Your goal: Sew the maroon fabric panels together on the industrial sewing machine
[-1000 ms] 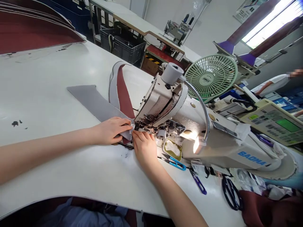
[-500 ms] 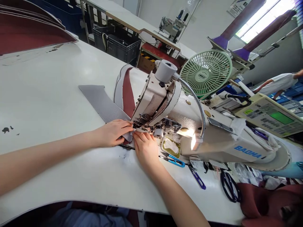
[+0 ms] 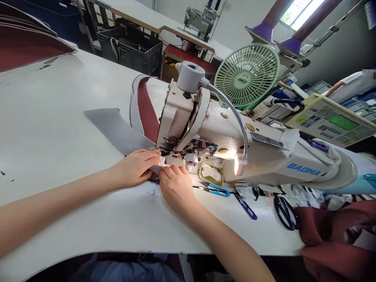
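Observation:
A grey mesh fabric strip (image 3: 113, 127) lies on the white table and runs under the needle area of a sewing machine (image 3: 179, 113). Behind it curves a maroon piece with grey edging (image 3: 147, 111), partly hidden by the machine head. My left hand (image 3: 133, 168) holds the strip just left of the presser foot, thumb toward me and fingers over the cloth. Close beside it, my right hand (image 3: 176, 186) has its fingers bent onto the fabric edge in front of the foot. Both sets of fingertips are partly hidden, as is the needle.
Right of my hands are a small tray (image 3: 211, 174), blue thread snips (image 3: 217, 190), purple snips (image 3: 246, 207) and black-handled scissors (image 3: 286, 213). A green fan (image 3: 246, 80) and control panel (image 3: 335, 119) stand behind. Stacked maroon pieces (image 3: 32, 45) lie far left. Another person (image 3: 348, 88) is at the right.
The camera view has shifted, so the machine appears farther left and higher. My right fingers sit slightly farther from the presser foot. Both hands stay on the fabric.

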`<state>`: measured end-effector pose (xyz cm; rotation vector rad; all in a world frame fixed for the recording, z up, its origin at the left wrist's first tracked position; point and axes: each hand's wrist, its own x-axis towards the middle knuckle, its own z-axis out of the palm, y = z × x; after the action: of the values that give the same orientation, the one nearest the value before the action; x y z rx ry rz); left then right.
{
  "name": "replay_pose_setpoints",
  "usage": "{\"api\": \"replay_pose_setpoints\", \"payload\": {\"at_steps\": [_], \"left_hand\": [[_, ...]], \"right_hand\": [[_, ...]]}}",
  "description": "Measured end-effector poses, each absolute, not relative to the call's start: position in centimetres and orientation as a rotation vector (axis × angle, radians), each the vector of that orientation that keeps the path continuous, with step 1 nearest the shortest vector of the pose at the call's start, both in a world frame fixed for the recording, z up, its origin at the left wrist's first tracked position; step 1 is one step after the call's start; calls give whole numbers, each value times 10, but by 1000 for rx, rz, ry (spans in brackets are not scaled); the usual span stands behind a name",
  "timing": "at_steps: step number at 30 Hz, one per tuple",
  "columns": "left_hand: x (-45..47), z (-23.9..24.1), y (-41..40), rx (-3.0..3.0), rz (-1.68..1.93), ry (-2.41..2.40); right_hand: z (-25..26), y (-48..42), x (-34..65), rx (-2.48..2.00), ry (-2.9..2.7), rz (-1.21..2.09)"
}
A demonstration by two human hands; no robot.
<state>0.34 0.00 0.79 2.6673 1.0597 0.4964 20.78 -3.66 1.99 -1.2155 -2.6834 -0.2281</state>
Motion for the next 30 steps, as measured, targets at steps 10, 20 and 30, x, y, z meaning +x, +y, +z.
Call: {"api": "replay_pose_setpoints", "payload": {"at_steps": [10,20,30], "left_hand": [[1,5,20,2720,502,1035],[3,11,54,2752,433,1004],[4,17,56,2731,481,1009]], "right_hand": [[13,-31,207,-1319,-2736,-199],[20,-26,204,-1523,-2655,-106],[23,-27,204,-1568,-2604,-73]]}}
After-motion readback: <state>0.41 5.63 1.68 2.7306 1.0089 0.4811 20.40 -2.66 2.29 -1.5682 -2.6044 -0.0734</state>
